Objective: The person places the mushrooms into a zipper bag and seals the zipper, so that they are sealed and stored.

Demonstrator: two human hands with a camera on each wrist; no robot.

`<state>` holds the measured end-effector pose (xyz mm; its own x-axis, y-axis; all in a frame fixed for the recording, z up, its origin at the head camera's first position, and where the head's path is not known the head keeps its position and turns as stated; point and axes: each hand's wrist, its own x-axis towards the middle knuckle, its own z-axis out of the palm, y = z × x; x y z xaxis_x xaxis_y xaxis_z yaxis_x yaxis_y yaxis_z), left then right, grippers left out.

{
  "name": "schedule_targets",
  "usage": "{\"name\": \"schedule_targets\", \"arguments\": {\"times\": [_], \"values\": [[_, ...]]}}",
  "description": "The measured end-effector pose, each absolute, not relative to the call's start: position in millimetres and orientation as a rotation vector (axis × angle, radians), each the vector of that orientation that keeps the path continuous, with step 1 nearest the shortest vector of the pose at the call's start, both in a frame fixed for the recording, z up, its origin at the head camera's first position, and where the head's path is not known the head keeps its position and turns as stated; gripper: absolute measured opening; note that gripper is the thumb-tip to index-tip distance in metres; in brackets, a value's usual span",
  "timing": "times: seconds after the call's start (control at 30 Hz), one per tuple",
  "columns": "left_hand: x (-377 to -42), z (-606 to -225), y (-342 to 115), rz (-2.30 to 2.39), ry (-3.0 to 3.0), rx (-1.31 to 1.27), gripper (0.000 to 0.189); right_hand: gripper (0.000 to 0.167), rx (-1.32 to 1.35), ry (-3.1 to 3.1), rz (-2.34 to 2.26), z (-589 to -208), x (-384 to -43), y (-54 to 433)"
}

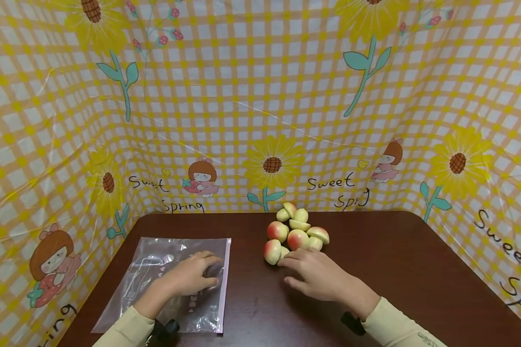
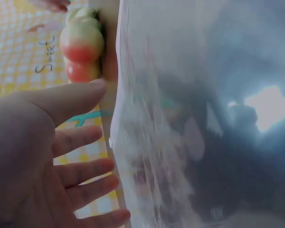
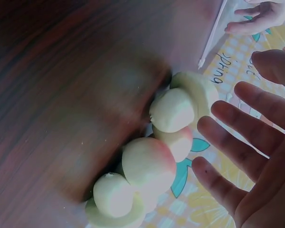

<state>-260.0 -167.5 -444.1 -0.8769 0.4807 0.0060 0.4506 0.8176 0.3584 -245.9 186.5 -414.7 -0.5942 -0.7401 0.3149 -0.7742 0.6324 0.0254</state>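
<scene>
Your left hand [image 1: 194, 275] lies flat, fingers straight and spread, on a clear plastic zip bag [image 1: 156, 270] that rests on the left part of the dark wood-grain table [image 1: 417, 270]. The bag is thin, glossy and crinkled, roughly rectangular, with a pink zip strip [image 1: 226, 284] along its right edge; its long axis runs from you toward the far wall, and the zip edge faces the fruit. Your right hand [image 1: 319, 274] hovers with fingers relaxed and apart, holding nothing, its fingertips just beside the nearest of the peach pieces [image 1: 296, 232]. These are smooth, rounded, matte, pale yellow blushing red, heaped at the table's centre rear.

The left wrist view shows the bag's wrinkled sheen close up, with your straight fingers [image 2: 80, 137] against it. The right wrist view shows the peaches' cream undersides [image 3: 173, 110] and your open palm, which the head view hides.
</scene>
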Motion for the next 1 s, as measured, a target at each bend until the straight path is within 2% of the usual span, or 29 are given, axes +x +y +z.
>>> {"name": "schedule_targets", "arguments": {"times": [0.4, 1.0], "values": [[-264.4, -456.8, -179.4, 0.528, 2.779, 0.652, 0.081, 0.03, 1.287, -2.578, 0.154, -428.3, -243.8, 174.5], [-267.1, -465.3, -179.0, 0.403, 2.825, 0.693, 0.083, 0.032, 1.315, -2.66, 0.178, -431.6, -244.5, 158.8]]}}
